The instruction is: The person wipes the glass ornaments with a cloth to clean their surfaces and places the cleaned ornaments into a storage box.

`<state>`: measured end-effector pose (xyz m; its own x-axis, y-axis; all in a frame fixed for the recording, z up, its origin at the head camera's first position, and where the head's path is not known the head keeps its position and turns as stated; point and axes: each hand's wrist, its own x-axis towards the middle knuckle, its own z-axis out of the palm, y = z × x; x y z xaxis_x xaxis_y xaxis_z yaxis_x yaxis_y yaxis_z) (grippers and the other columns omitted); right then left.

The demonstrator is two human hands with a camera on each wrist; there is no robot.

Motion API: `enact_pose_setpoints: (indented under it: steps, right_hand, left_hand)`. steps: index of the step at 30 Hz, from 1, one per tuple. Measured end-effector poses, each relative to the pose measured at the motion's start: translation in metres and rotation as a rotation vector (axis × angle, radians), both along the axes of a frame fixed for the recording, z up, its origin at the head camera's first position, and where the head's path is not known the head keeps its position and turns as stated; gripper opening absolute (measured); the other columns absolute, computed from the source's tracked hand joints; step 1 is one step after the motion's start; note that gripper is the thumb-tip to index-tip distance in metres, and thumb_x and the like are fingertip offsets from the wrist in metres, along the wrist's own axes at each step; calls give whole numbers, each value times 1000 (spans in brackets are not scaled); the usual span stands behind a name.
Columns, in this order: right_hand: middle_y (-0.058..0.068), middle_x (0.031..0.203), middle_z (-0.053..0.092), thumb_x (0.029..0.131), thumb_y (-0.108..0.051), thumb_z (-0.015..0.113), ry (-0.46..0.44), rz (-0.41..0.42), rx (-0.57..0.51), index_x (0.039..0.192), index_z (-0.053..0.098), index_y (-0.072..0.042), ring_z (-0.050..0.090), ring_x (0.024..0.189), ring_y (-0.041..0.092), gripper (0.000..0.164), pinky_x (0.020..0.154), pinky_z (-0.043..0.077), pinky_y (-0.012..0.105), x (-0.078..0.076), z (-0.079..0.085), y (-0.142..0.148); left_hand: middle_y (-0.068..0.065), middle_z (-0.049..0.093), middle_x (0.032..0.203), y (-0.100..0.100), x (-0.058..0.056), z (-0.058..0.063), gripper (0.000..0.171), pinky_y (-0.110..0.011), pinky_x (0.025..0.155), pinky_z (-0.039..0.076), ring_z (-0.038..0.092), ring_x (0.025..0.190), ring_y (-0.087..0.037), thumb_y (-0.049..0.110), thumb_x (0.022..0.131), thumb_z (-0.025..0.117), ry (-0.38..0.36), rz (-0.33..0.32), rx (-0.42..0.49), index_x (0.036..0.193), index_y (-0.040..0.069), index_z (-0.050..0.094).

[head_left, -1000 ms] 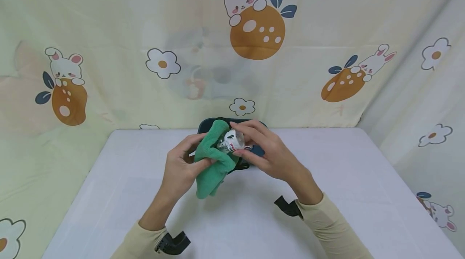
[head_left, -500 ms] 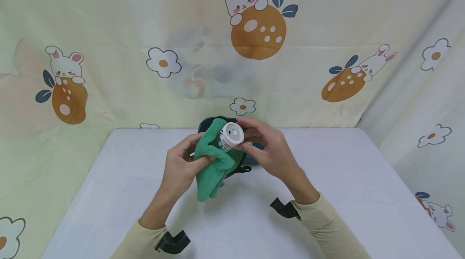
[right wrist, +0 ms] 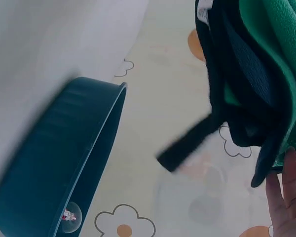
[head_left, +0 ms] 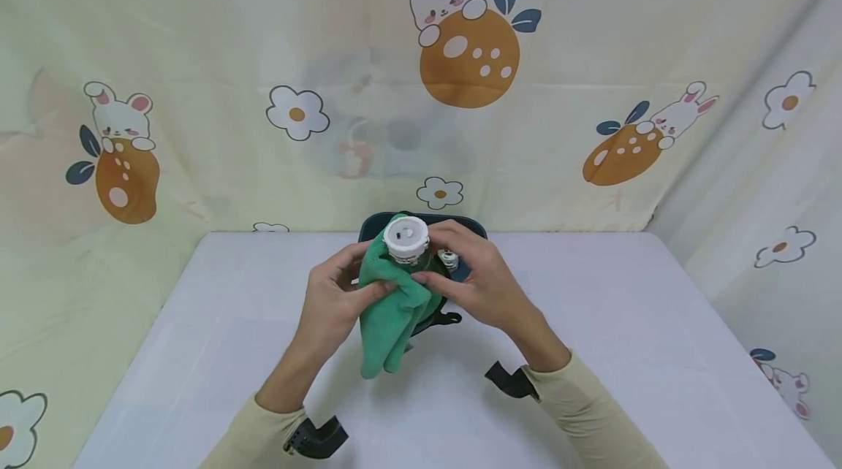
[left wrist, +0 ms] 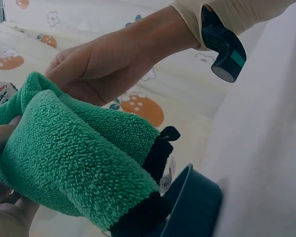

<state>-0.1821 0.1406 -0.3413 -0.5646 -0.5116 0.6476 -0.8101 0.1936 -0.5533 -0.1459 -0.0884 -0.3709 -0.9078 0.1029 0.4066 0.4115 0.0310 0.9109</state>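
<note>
A small snow globe (head_left: 406, 238) with a white lettered base is tucked dome-down in a green towel (head_left: 388, 326) with dark edging. Its flat underside faces up in the head view; the dome is mostly hidden. From the left, my left hand (head_left: 334, 295) grips the towel round the globe, thumb in front. My right hand (head_left: 483, 279) holds the globe from the right, its thumb at the towel's edge. In the left wrist view, part of the lettered base (left wrist: 1, 95) shows beyond the towel. Fingers (right wrist: 290, 180) of my right hand touch the towel's underside in the right wrist view.
A dark blue bin (head_left: 470, 223) stands behind the hands at the table's far edge. Inside it sits another small globe (right wrist: 70, 217) with a red and white figure. The white table (head_left: 592, 308) meets a patterned curtain (head_left: 329, 184) at the back.
The globe has turned from lying sideways to base up and shifted left into the towel. My right hand has turned with it. The left hand keeps its hold.
</note>
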Motion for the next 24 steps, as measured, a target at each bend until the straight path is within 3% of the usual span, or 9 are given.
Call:
enact_pose_setpoints:
  steps: [5, 9, 14, 21, 24]
  right_hand:
    - [5, 125, 64, 84, -7, 82, 8, -24, -3, 131, 65, -6, 61, 112, 17, 50, 93, 54, 29, 1, 1, 4]
    - [7, 124, 62, 83, -2, 81, -25, -14, -28, 129, 64, -4, 64, 111, 19, 49, 98, 55, 31, 4, 2, 9]
    - [8, 127, 59, 83, 0, 80, -34, -46, 4, 130, 63, -5, 64, 111, 19, 51, 92, 58, 32, 6, 5, 13]
    - [5, 125, 63, 83, -11, 81, 174, -159, 86, 130, 64, -10, 65, 108, 18, 50, 90, 57, 30, 3, 6, 16]
    - [8, 126, 63, 83, -10, 83, 250, -153, 111, 130, 65, -9, 65, 111, 20, 51, 92, 55, 26, 1, 5, 15]
  left_hand:
    - [-5, 67, 129, -2, -1, -2, 49, -35, 88, 60, 66, 111, -24, 4, 86, 80, -20, -6, -11, 133, 10, 65]
    - [-3, 67, 128, -7, -2, -1, 49, -35, 89, 60, 66, 114, -24, 2, 85, 81, -26, 35, 18, 131, 11, 66]
    - [-5, 67, 127, -13, -2, 2, 52, -34, 87, 61, 67, 112, -24, -2, 83, 81, 8, 72, 39, 132, 8, 65]
    - [-9, 67, 126, -9, -2, 7, 54, -33, 84, 61, 67, 110, -22, -7, 82, 80, 80, 78, 54, 132, 6, 65]
    - [-8, 66, 127, -6, -3, 7, 56, -33, 86, 61, 66, 112, -22, -6, 82, 81, 80, 63, 44, 133, 6, 63]
